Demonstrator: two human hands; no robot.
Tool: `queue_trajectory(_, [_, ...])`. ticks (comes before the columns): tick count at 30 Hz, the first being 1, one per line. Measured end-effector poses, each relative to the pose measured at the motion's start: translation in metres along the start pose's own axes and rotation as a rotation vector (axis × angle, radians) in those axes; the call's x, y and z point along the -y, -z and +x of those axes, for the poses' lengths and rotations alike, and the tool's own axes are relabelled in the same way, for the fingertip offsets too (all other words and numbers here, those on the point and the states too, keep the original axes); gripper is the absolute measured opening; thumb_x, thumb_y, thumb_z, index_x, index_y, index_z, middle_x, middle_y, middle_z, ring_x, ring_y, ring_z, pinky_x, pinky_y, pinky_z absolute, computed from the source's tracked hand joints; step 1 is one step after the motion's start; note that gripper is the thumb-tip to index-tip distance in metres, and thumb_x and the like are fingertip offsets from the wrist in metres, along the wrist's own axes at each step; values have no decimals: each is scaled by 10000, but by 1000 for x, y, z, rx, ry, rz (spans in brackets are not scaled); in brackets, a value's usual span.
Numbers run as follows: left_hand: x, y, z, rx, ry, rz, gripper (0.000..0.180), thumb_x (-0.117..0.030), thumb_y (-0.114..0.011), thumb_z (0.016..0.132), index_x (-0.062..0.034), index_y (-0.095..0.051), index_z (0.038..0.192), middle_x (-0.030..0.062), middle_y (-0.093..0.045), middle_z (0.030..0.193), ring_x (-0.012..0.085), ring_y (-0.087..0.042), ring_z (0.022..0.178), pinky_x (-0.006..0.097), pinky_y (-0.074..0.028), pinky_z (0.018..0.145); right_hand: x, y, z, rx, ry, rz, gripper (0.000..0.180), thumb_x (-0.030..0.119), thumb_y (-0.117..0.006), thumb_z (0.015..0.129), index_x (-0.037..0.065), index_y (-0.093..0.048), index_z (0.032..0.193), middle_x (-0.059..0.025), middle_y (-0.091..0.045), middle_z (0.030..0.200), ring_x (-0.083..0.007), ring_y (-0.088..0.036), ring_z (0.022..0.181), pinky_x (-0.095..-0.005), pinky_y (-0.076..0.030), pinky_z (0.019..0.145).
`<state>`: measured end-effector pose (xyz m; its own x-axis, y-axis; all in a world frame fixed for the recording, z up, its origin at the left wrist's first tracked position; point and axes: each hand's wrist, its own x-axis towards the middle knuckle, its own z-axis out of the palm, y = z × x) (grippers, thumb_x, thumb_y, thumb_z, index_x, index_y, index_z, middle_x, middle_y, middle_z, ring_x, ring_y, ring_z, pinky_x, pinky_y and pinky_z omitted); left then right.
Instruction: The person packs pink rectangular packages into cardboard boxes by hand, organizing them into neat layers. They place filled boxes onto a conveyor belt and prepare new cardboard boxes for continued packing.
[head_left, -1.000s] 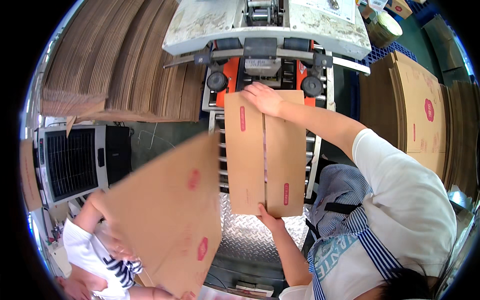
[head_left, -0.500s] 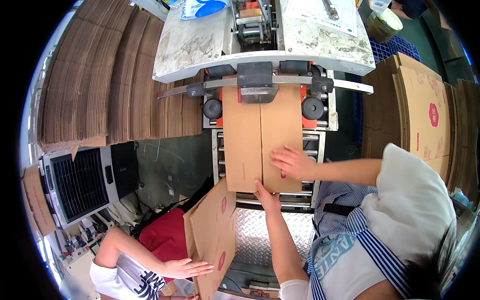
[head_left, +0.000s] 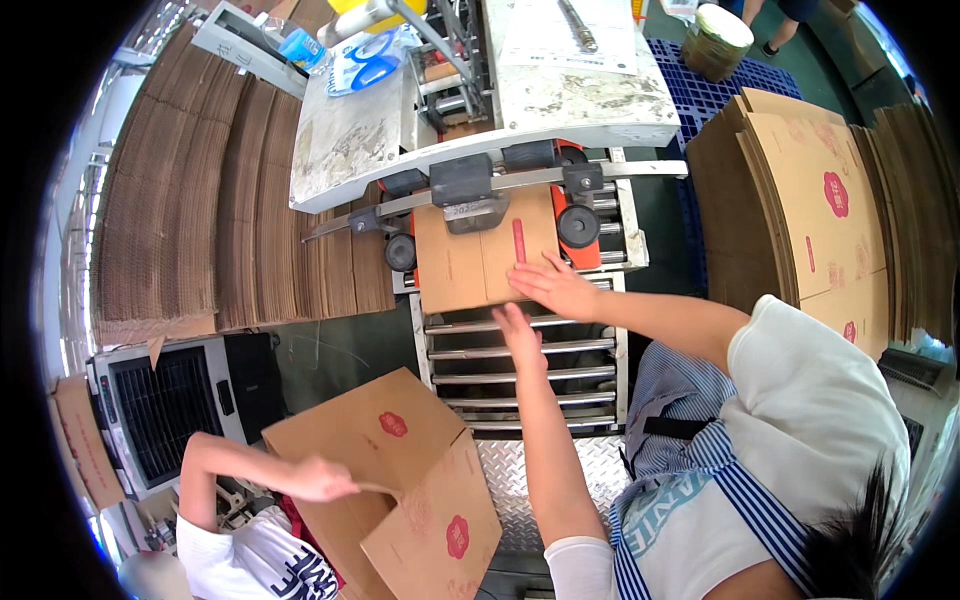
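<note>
A closed brown carton (head_left: 470,275) lies partway into the machine, beneath its dark block with a metal bar. My right hand (head_left: 556,287) rests on the carton's near right corner, fingers stretched out. Just short of the near edge, my left hand (head_left: 520,336) is open over the rollers, its fingers holding nothing. At lower left, a co-worker's hand (head_left: 325,480) is at a flap of an opened carton (head_left: 345,425) with red emblems.
Metal rollers (head_left: 520,377) run from the machine (head_left: 350,150) to a diamond-plate step (head_left: 515,490). Flat cardboard stacks (head_left: 165,200) stand on the left, with more cartons (head_left: 815,200) on the right. A boxy unit with a dark grille (head_left: 165,410) sits at left.
The closed carton has moved farther into the machine. My left hand has let go of its near edge, while my right hand has followed it. The co-worker's carton has turned and opened wider.
</note>
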<state>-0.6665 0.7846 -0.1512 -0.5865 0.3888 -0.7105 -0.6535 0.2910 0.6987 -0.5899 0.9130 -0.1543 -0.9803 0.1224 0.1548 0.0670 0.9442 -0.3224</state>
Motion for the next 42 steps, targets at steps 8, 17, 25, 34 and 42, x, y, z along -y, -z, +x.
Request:
queue_trajectory(8, [264, 120, -61, 42, 44, 580, 675, -303, -550, 880, -104, -244, 1447, 27, -510, 784, 122, -418, 584, 263, -361, 502, -14, 24, -11, -2, -229, -48, 557, 37, -449, 815, 37, -351, 1363, -121, -325, 1439, -262, -292, 1346, -423, -235, 1108])
queue_trajectory(17, [443, 254, -255, -227, 265, 194, 392, -483, -617, 790, -102, -595, 881, 61, -610, 800, 252, -568, 745, 382, -418, 680, 6, 44, -325, -34, -639, -148, 217, 146, -598, 772, 108, -605, 985, -73, -530, 941, -254, -511, 977, -382, -421, 847])
queue_trajectory(25, [433, 244, -290, -176, 278, 141, 395, -389, -590, 831, -96, -500, 1080, 79, -610, 933, 226, -586, 832, 360, -439, 672, 10, 101, -549, 135, -967, -414, 262, 248, -656, 752, 146, -584, 982, -67, -529, 992, -245, -517, 1006, -379, -412, 838])
queue_trajectory(34, [456, 221, -341, -97, 257, 208, 498, -284, -560, 878, -89, -394, 1305, 98, -610, 1083, 196, -607, 930, 335, -463, 663, 35, 138, -631, 401, -644, -273, 693, 442, -765, 623, 211, -458, 1199, -41, -506, 1076, -234, -519, 1048, -379, -403, 857])
queue_trajectory(42, [444, 134, -381, 46, 316, 448, 471, -277, -549, 899, -98, -401, 1309, 80, -610, 1120, 181, -606, 950, 343, -473, 668, 37, 167, -649, 64, -382, -380, 347, 148, -652, 673, 149, -514, 992, -30, -523, 915, -216, -538, 926, -386, -402, 845])
